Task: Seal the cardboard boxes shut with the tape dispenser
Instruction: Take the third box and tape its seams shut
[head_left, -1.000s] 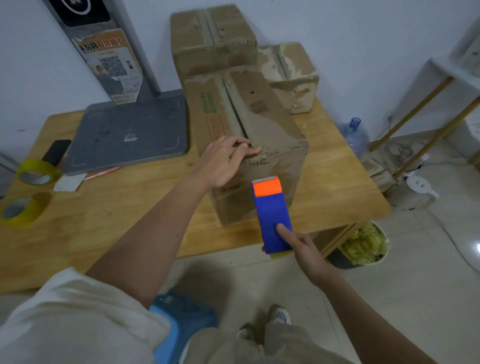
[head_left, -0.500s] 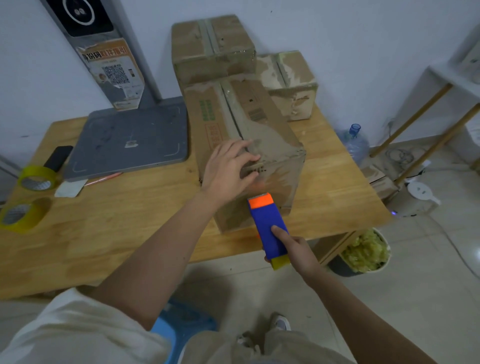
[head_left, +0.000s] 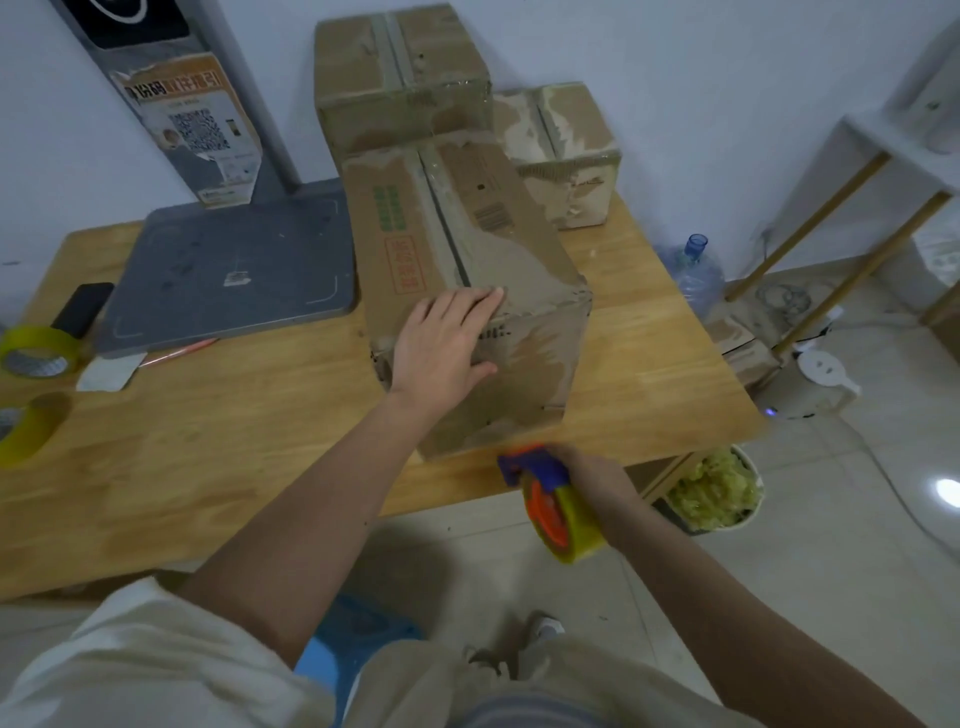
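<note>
Wooden table (head_left: 208, 441): left hand (head_left: 441, 348) flat on red-stamped box (head_left: 467, 270), right hand (head_left: 597, 478) gripping tape dispenser (head_left: 556, 499)

The big box (head_left: 467, 270) is brown with green and red marks. The tape tool (head_left: 550, 499) near it is blue and orange with yellow tape. Under the box, the table (head_left: 208, 441) is light brown wood.

Long box (head_left: 467, 270) lies on table (head_left: 208, 441), centre-right. Two boxes behind it: one far (head_left: 400, 73), one far-right (head_left: 561, 150). Tape rolls (head_left: 36, 353) at left edge.
</note>
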